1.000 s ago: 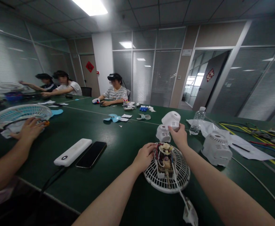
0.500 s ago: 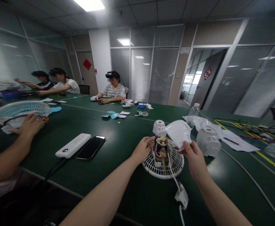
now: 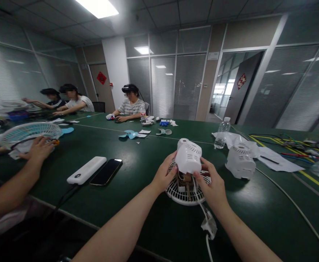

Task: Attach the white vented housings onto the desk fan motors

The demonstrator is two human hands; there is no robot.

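Both hands hold a white plastic fan motor cover (image 3: pixel 189 160) above the exposed motor (image 3: pixel 185 182). My left hand (image 3: pixel 164 174) is closed on the cover's left edge. On the other side, the thumb and fingers of my right hand (image 3: pixel 213 182) grip its right edge. The motor sits on a round white fan grille (image 3: pixel 172 193) lying on the table, its upper part hidden by the cover. A white cord (image 3: pixel 199 200) runs from the motor to a white plug (image 3: pixel 209 223) near me.
A second white motor housing (image 3: pixel 240 163), a plastic bottle (image 3: pixel 223 133) and paper (image 3: pixel 282 158) lie to the right. Left are a phone (image 3: pixel 106 172), a power bank (image 3: pixel 87 170) and a co-worker's hand (image 3: pixel 40 148) at another fan grille (image 3: pixel 30 130). Blue fan blades (image 3: pixel 130 134) lie farther back.
My right hand has brought the motor cover left and turned it over the motor. My left hand has moved from beside the motor onto the cover's left edge.
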